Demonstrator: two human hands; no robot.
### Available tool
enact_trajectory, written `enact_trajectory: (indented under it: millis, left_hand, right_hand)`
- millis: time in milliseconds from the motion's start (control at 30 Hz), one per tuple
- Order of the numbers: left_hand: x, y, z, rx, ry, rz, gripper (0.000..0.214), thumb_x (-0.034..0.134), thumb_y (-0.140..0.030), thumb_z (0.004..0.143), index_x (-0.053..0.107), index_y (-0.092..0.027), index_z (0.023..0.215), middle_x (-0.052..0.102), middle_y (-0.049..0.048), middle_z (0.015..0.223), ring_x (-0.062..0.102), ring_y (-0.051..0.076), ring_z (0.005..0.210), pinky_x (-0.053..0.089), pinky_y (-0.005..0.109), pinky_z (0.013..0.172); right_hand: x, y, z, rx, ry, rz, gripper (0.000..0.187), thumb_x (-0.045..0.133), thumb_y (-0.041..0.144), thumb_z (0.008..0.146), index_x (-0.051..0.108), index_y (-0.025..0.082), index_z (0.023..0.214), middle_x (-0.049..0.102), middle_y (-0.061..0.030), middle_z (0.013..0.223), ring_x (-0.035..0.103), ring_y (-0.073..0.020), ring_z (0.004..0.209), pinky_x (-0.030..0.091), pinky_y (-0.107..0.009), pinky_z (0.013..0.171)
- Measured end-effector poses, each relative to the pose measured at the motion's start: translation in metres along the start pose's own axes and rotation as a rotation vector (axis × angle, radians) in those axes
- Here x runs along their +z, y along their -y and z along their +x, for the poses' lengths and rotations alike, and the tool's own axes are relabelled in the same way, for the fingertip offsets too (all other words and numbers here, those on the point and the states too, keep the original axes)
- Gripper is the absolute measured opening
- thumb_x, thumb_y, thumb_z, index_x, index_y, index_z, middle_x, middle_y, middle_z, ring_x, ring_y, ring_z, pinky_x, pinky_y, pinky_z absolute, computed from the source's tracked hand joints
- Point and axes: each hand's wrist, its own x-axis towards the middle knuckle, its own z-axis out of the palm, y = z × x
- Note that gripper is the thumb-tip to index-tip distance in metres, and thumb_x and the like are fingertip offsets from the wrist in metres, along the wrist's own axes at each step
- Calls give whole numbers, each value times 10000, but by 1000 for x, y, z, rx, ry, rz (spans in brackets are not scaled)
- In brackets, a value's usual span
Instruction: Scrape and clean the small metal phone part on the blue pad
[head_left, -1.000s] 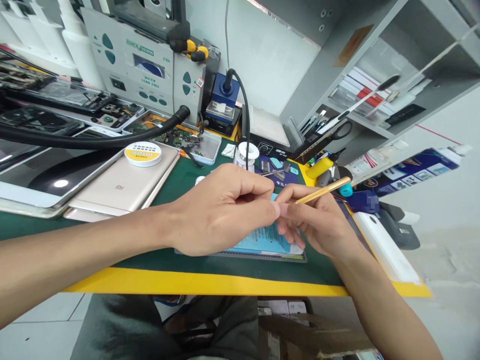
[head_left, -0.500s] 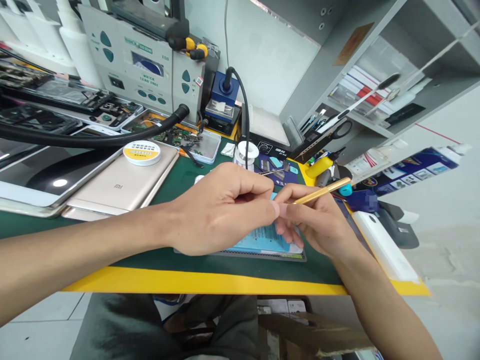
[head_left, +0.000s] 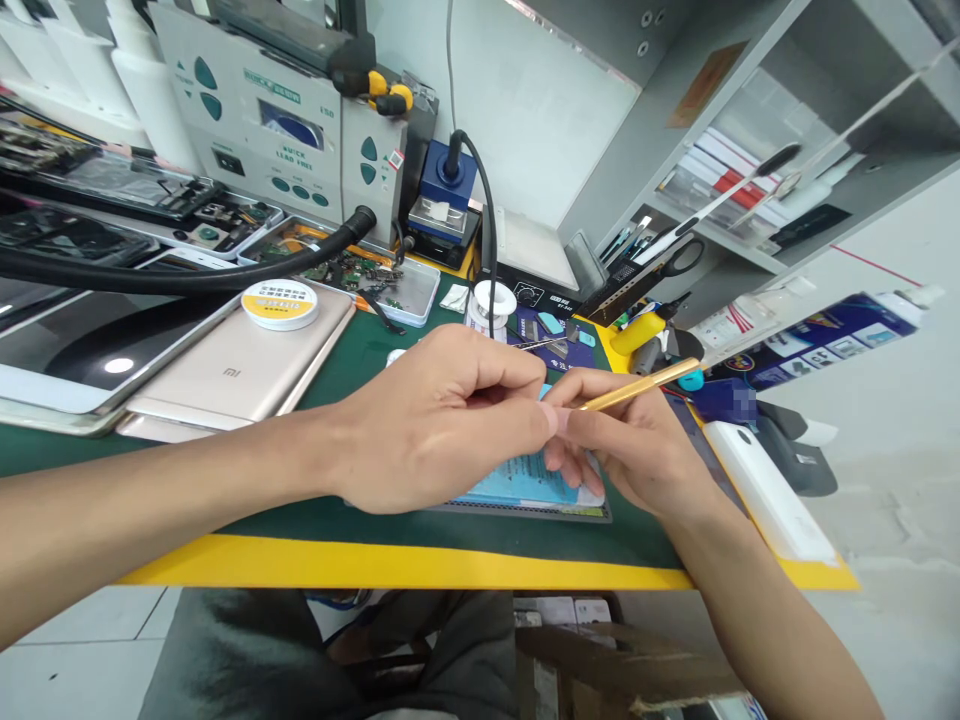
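Observation:
A slim gold-coloured, rod-shaped tool point(head_left: 641, 385) slants up to the right out of my right hand point(head_left: 630, 445), pinched between thumb and fingers. Its other end disappears behind my thumbs. My left hand point(head_left: 457, 420) is closed, its thumb tip touching my right thumb; whatever it grips is hidden behind the fingers. Both hands are held over a light-blue printed sheet or packet point(head_left: 525, 482) on the green mat point(head_left: 330, 510).
To the left lie a gold phone back cover point(head_left: 251, 365) with a round tin point(head_left: 280, 303) on it, and a white tablet point(head_left: 97, 350). Behind stand a grey soldering station point(head_left: 262, 130), its black hose point(head_left: 225, 280), and a solder spool point(head_left: 495, 298). A white box-like object point(head_left: 772, 490) is at right.
The hands keep the same grip, thumbs together, with the gold tool at almost the same slant. The whole view has shifted very slightly.

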Motion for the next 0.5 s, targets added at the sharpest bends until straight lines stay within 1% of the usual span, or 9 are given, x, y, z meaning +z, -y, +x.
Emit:
enact_trajectory:
  millis: [100,233,367,500]
  left_hand:
    - [0,4,-1,47,15,-89,381,553,-219,927,400,-192,579,306,-73,542,284,59,519,213,242,463]
    - [0,4,-1,38,6,-101,383,566,-213,928,425,-187,573,323,-70,540,292,63,519,217,247,467]
    - [1,1,0,15,-5,-100,379,592,-235,897,445,-189,550,343,-66,511,286,72,500,201,254,458]
    - [1,1,0,7,-10,-92,382,594,-249,901,450,-189,551,332,-66,513,277,74,502,195,256,461]
  right_hand:
    - [0,0,0,-7,6,1,147,849,258,861,757,154,812,737,-7,595,589,-87,410,429,-124,331]
    - [0,-2,1,-19,15,-8,132,832,249,884,759,158,822,744,-3,608,596,-83,427,438,-116,345]
    - [0,-3,1,-24,27,-15,112,812,245,907,762,164,847,762,-2,635,594,-75,442,443,-108,360]
    - [0,-3,0,-28,32,-31,109,792,244,923,765,161,857,770,-6,648,597,-70,453,448,-103,371]
